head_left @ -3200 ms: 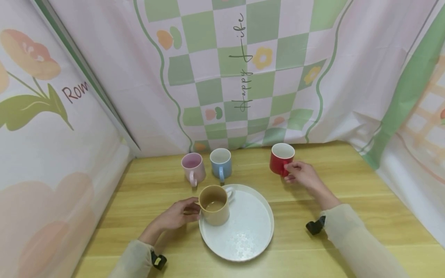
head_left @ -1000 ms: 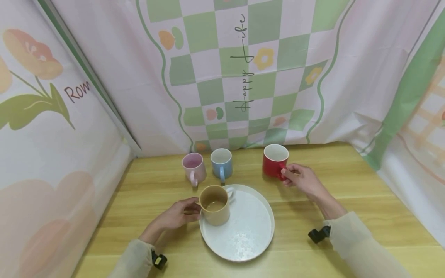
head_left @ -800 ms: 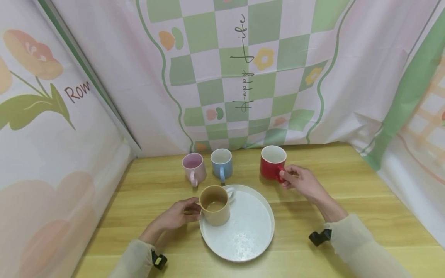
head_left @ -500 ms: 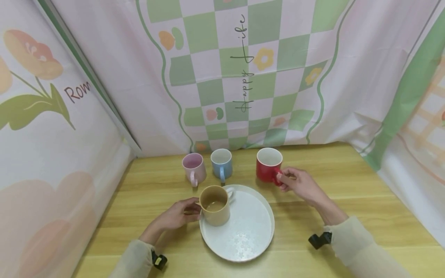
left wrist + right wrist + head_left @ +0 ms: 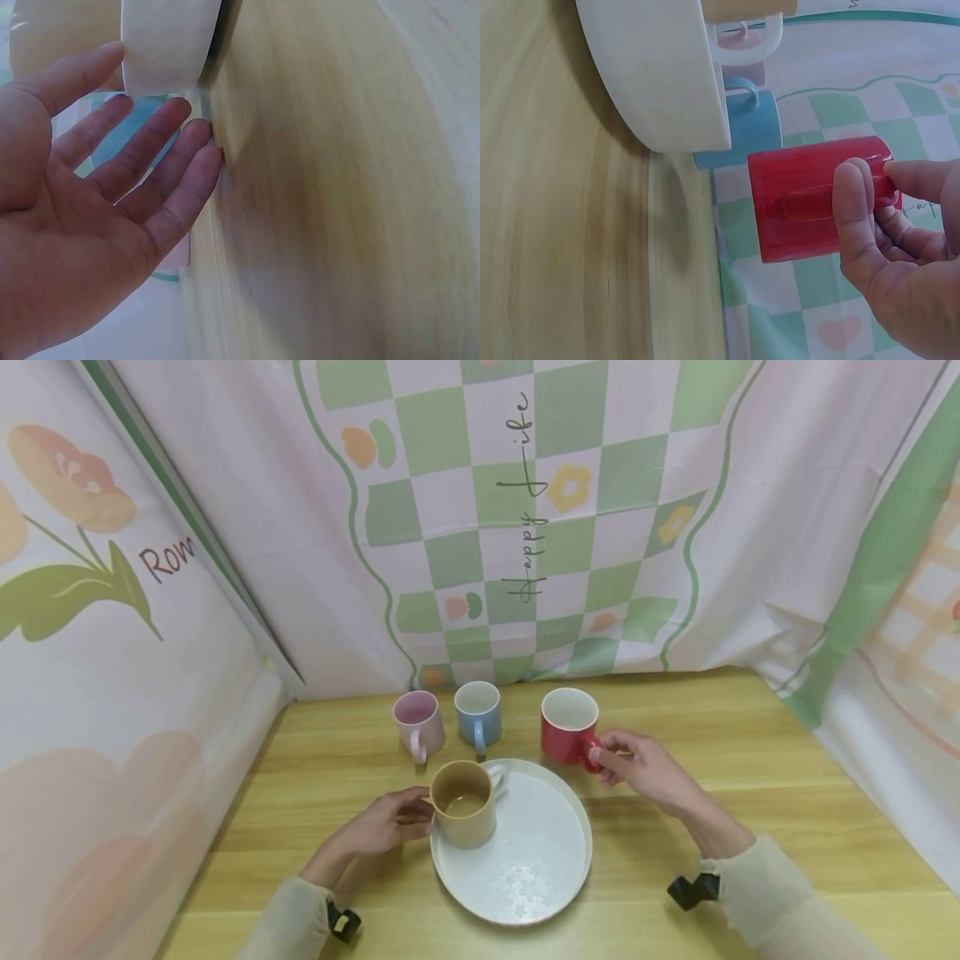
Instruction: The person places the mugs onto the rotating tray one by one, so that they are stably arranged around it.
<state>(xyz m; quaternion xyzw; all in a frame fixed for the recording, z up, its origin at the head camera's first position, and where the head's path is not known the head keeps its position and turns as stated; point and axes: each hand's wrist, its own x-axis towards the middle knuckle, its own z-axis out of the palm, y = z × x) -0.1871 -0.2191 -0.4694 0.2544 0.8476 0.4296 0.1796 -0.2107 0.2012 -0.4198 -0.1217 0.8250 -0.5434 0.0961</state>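
Observation:
My right hand (image 5: pixel 637 767) pinches the handle of a red mug (image 5: pixel 564 739) with a white inside. In the right wrist view the red mug (image 5: pixel 802 199) hangs off the wooden table, just beyond the tray. A tan mug (image 5: pixel 468 827) with a white handle stands on the left part of a round white tray (image 5: pixel 536 860). Beside them is my left hand (image 5: pixel 378 821), fingers loosely spread at the tray's left rim. In the left wrist view the thumb tip lies against the tray rim or very close to it; I cannot tell whether it touches.
Behind the tray stand a pink mug (image 5: pixel 420 727) and a light blue mug (image 5: pixel 480 718), handles toward me. A patterned cloth (image 5: pixel 495 568) hangs along the table's back edge. The wooden table (image 5: pixel 750 760) extends right of the tray.
My right hand has carried the red mug left and toward me, off its place at the back right, closer to the tray. The left hand and the other mugs stay put.

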